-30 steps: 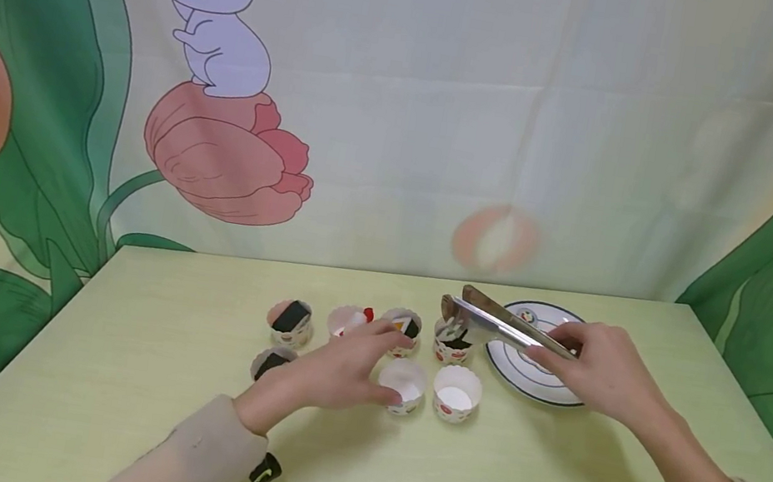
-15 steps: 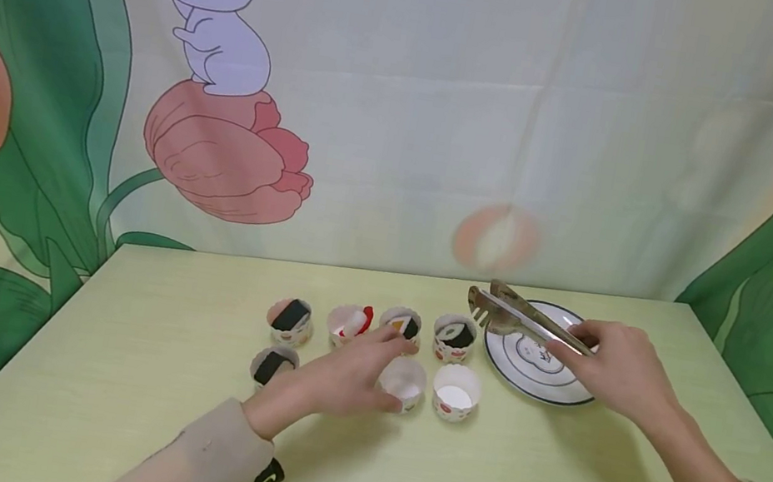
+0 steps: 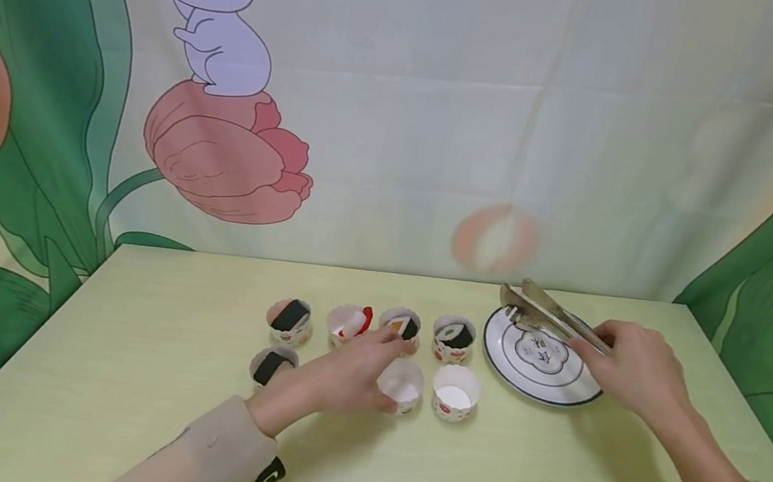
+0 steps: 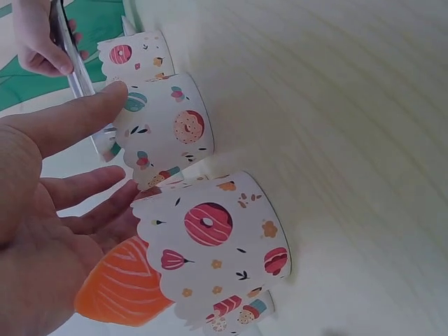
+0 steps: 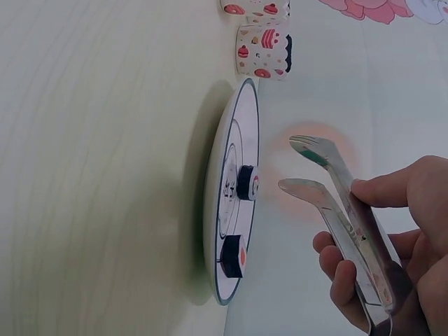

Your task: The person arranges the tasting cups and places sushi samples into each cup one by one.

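My right hand (image 3: 639, 370) grips metal tongs (image 3: 557, 314) above the white, blue-rimmed plate (image 3: 530, 386). Their tips stand apart with nothing between them in the right wrist view. Two small sushi rolls (image 5: 248, 183) with dark wraps sit on the plate there. My left hand (image 3: 347, 370) reaches over the paper cups, fingers loosely spread. Its thumb is right at the rim of a bare-bottomed white cup (image 3: 402, 383). Another such cup (image 3: 456, 395) stands to the right. Behind it, the far-right cup (image 3: 451, 352) holds a black-and-white sushi piece (image 3: 453, 335).
More filled cups stand at left and behind: one with a black-banded piece (image 3: 288, 316), one with a red-and-white piece (image 3: 352, 322), and one with an orange, white and black piece (image 3: 406, 327). A printed cloth (image 3: 401, 151) hangs behind the table (image 3: 109, 366).
My right hand has drawn the tongs right, from the far-right cup to over the plate. The sushi piece is now left in that cup. My left hand has barely moved.
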A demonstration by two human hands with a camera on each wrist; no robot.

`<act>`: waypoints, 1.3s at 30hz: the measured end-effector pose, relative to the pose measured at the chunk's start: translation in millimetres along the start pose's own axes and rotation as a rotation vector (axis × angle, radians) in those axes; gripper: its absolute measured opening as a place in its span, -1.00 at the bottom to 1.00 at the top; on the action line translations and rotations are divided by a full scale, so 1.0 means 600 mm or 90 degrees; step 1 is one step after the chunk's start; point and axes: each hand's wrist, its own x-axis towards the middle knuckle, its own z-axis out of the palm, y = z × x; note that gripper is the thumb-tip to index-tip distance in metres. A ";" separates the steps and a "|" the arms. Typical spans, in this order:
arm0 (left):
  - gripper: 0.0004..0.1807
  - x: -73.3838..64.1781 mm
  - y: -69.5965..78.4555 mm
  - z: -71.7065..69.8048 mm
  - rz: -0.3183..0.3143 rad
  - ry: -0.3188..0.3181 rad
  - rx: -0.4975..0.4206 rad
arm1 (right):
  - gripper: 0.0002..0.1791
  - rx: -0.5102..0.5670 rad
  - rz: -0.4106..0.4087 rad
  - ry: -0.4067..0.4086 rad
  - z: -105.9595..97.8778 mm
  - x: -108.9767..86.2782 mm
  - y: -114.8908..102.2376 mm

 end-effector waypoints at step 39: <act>-0.36 0.004 -0.003 -0.001 -0.012 -0.034 0.020 | -0.49 -0.070 0.011 -0.031 -0.042 -0.030 0.090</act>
